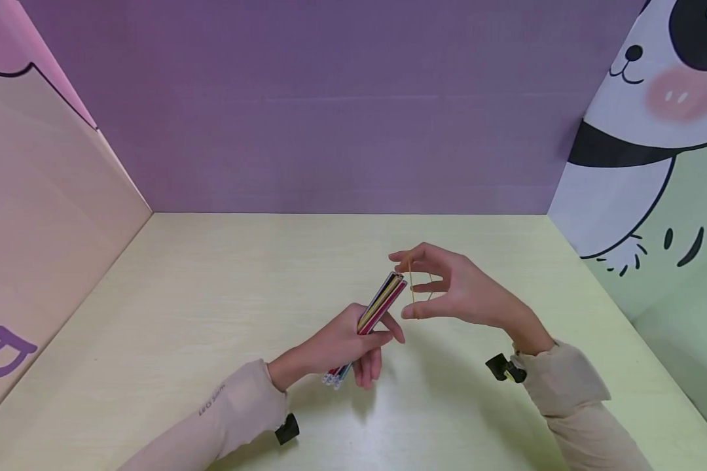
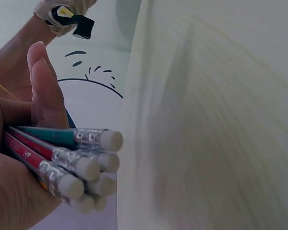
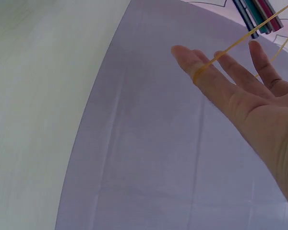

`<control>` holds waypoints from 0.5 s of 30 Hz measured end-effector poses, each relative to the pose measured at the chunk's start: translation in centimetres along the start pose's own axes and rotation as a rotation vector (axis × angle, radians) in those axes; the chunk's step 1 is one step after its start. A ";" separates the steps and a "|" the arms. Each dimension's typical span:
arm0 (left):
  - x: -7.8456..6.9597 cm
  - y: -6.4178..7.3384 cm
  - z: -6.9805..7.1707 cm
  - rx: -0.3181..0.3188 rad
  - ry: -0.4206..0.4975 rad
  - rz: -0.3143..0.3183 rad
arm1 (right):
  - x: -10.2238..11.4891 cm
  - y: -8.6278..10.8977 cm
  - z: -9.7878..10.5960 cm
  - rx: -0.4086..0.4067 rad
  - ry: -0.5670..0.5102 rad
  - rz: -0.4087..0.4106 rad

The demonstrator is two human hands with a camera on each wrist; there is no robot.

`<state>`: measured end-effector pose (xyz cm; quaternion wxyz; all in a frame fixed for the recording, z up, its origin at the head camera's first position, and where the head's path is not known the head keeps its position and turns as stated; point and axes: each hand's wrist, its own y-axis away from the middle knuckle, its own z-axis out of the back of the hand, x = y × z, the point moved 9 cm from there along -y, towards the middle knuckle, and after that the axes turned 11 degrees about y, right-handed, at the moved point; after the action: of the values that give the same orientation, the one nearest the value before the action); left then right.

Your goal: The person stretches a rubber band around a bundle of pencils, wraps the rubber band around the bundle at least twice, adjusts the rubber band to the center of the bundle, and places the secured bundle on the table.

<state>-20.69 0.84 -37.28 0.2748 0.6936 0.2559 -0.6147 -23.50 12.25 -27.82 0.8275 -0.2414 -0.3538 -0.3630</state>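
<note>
My left hand (image 1: 343, 337) grips a bundle of several pencils (image 1: 381, 304), tilted up and to the right above the table. In the left wrist view the pencils' white erasers (image 2: 69, 186) and silver ferrules stick out below that hand. Close to the bundle's upper end, my right hand (image 1: 462, 291) has its thumb and fingers spread apart. A thin yellow rubber band (image 1: 412, 282) is stretched around them. From the right wrist, the rubber band (image 3: 240, 41) shows looped over a digit, with the pencil ends (image 3: 261, 17) beyond it. The band and the pencils look apart in the head view.
Both hands are above a pale wood-grain table (image 1: 212, 275). A purple panel (image 1: 353, 118) stands at the back, a pink panel (image 1: 47, 196) at the left, and a panel with a cartoon panda (image 1: 624, 203) at the right. Each sleeve has a dark wrist device nearby.
</note>
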 end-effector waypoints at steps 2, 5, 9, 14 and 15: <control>0.1 0.0 -0.1 -0.003 -0.047 -0.001 | 0.6 0.1 -0.2 0.006 0.003 0.011; 0.1 0.1 -0.1 -0.024 -0.123 -0.004 | 1.1 0.2 -0.6 0.017 0.029 0.013; 0.1 0.2 -0.2 -0.041 -0.196 -0.014 | 1.2 0.2 -1.2 0.043 0.074 0.004; -0.4 0.4 -0.4 -0.034 -0.226 -0.047 | 0.6 0.1 -2.0 0.097 0.097 -0.012; -0.6 0.4 -0.5 -0.035 -0.226 -0.051 | 0.5 0.1 -2.2 0.107 0.091 -0.013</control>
<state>-20.12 0.85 -36.66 0.2986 0.6081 0.2515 -0.6913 -22.25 10.65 -28.82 0.8523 -0.1777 -0.3360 -0.3593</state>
